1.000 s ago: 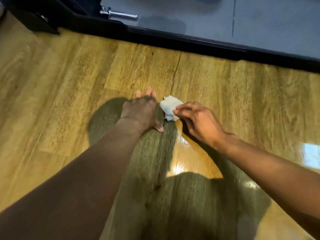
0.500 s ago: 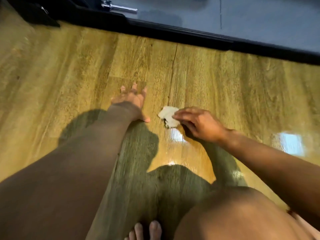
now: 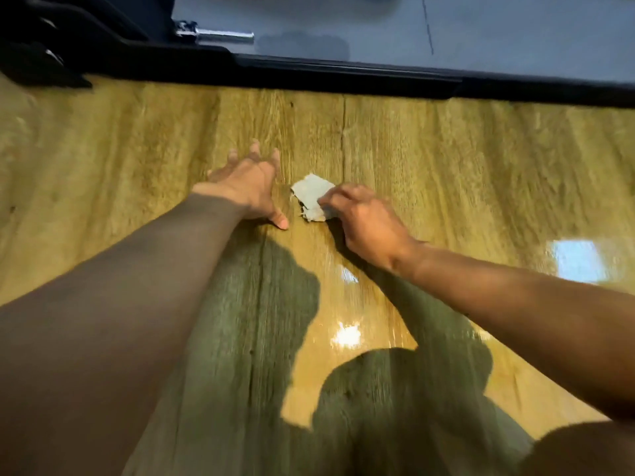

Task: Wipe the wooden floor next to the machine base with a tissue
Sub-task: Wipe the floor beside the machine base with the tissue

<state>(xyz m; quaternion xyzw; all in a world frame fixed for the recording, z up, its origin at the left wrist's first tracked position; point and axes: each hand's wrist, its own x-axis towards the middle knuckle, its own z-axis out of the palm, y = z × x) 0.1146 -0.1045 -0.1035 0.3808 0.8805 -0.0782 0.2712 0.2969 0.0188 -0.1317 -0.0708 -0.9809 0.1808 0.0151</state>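
Pressing on a crumpled white tissue [image 3: 312, 195] in the head view with the right hand [image 3: 365, 225], fingers bent over its right edge, pinning it to the wooden floor [image 3: 464, 166]. Bracing just to the left with the left hand [image 3: 248, 187], fingers splayed wide, palm down on the planks, gripping nothing, thumb near the tissue but apart from it. Lying mid-floor, well short of the black machine base [image 3: 343, 76] running across the top. Showing behind that edge a grey panel [image 3: 498, 29] and a short metal pin [image 3: 220, 36].
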